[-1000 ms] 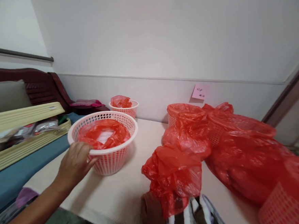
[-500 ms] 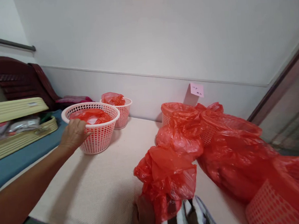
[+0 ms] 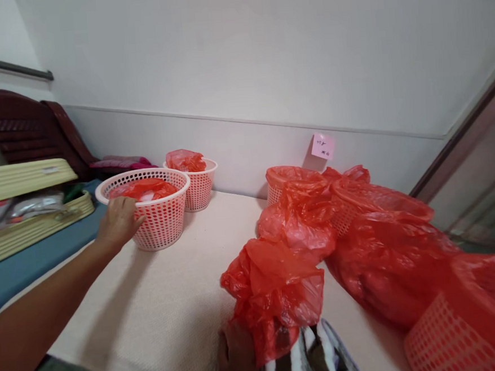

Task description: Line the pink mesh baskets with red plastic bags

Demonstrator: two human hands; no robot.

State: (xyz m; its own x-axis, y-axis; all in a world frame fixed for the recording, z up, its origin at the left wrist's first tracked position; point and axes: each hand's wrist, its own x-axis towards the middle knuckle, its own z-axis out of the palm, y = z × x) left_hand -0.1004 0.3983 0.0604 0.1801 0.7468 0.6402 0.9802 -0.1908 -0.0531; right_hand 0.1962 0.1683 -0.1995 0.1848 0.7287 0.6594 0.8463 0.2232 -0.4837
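My left hand is closed over the near rim of a pinkish-white perforated plastic basket. Inside that basket lies crumpled red plastic with a pale patch on it. The basket leans a little to the left. At the bottom edge my right hand is closed on the gathered part of a red plastic bag; its fingers are partly hidden. Against the bag and my right hand lies a brown-and-white striped cloth.
A second basket with red plastic stands behind. Several baskets and bags in red plastic fill the right side. A pink note is by the wall. At left are a yellow case and a dark wooden headboard. The surface is whitish.
The basket's rim has shifted slightly left with my left hand, while its base has stayed nearly in place. My right hand still holds the red bag, almost unmoved.
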